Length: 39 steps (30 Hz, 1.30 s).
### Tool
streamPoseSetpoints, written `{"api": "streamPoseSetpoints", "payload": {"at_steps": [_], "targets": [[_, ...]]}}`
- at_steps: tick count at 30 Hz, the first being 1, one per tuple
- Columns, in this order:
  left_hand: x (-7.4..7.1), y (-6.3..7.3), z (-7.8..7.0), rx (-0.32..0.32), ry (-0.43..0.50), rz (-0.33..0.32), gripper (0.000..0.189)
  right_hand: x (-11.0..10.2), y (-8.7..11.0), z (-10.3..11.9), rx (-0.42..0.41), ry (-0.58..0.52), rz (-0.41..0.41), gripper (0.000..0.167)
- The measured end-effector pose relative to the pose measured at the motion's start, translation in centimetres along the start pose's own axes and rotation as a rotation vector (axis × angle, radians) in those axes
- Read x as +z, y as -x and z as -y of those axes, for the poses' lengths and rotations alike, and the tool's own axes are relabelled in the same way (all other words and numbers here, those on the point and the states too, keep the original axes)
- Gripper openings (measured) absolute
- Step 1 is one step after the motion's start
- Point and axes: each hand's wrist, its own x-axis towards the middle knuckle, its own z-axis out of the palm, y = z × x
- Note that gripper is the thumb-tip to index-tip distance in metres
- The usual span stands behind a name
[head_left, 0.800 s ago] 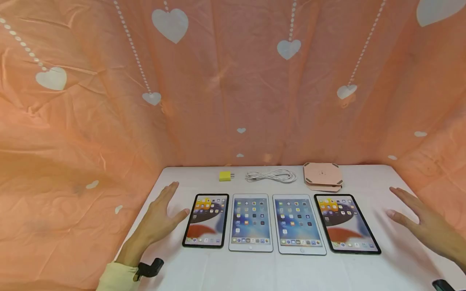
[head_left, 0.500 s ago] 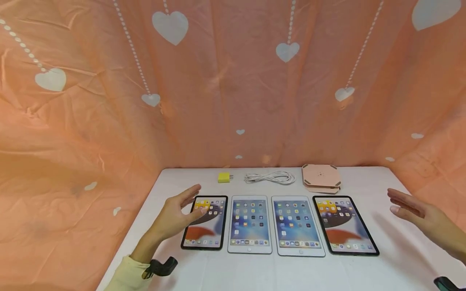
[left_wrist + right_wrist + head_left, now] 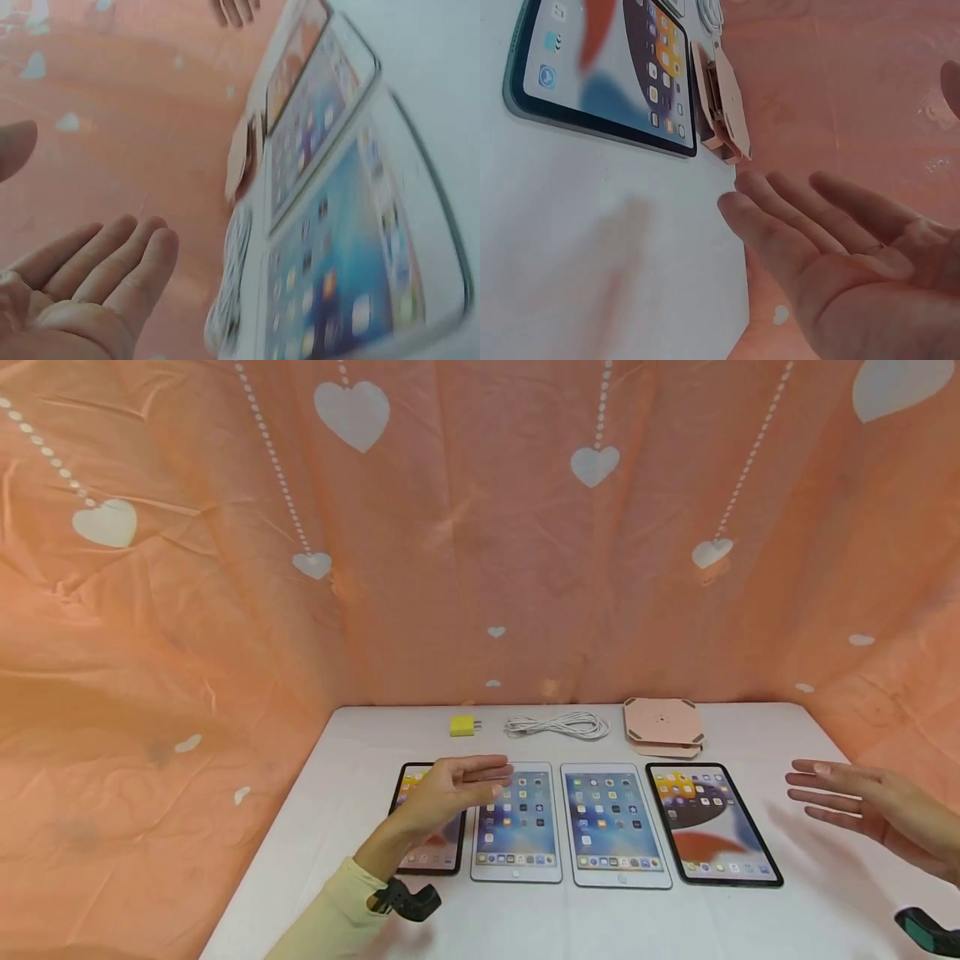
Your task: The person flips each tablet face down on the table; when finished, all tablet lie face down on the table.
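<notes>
Just swung left hand (image 3: 453,788) inward over leftmost tablet (image 3: 438,852) and neighbouring white tablet (image 3: 519,831), both flat on bench (image 3: 495,922); holding right hand (image 3: 885,807) aside. Clamping nothing with straight fingers (image 3: 145,281); seemingly not grasping yet.

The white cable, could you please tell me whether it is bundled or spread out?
Bundled: the white cable lies gathered in long loops.

Near the far edge of the white table (image 3: 465,927) I see, left to right, a small yellow charger plug (image 3: 462,726), a coiled white cable (image 3: 562,725) and a folded pink stand (image 3: 663,723) with dark corners; behind, creased orange cloth (image 3: 480,543) bears white hearts (image 3: 352,415).
</notes>
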Motion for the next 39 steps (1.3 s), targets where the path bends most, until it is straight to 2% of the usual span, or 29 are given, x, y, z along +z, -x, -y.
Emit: {"api": "streamPoseSetpoints", "payload": {"at_steps": [3, 6, 10, 15, 23, 29, 34, 39], "targets": [[1.8, -1.7, 0.2, -0.044, 0.046, 0.025, 0.060, -0.3, -0.1, 0.2, 0.090, -0.005, 0.008, 0.039], [3.7, -3.4, 0.5, -0.073, 0.089, 0.037, 0.058, -0.6, -0.3, 0.3, 0.127, -0.020, 0.047, 0.038], [6.1, -5.3, 0.7, -0.093, 0.159, 0.048, 0.052, -1.0, -0.9, 0.3, 0.119, -0.052, 0.153, 0.041], [8.9, -7.3, 0.8, -0.126, 0.226, 0.057, 0.048, -1.2, -1.7, 0.0, 0.115, -0.034, 0.230, 0.044], [12.7, -9.9, 1.7, -0.202, 0.384, 0.059, 0.051, -0.8, -2.1, -0.6, 0.157, -0.096, 0.222, 0.043], [14.9, -11.5, 2.2, -0.259, 0.457, 0.049, 0.047, -0.4, -2.4, -1.2, 0.163, -0.144, 0.272, 0.046], [16.4, -12.7, 2.5, -0.298, 0.530, 0.025, 0.042, -0.1, -3.0, -1.8, 0.187, -0.053, 0.237, 0.057], [17.1, -13.7, 2.6, -0.348, 0.622, -0.026, 0.056, 0.3, -3.4, -1.9, 0.250, 0.039, 0.163, 0.071]]}}
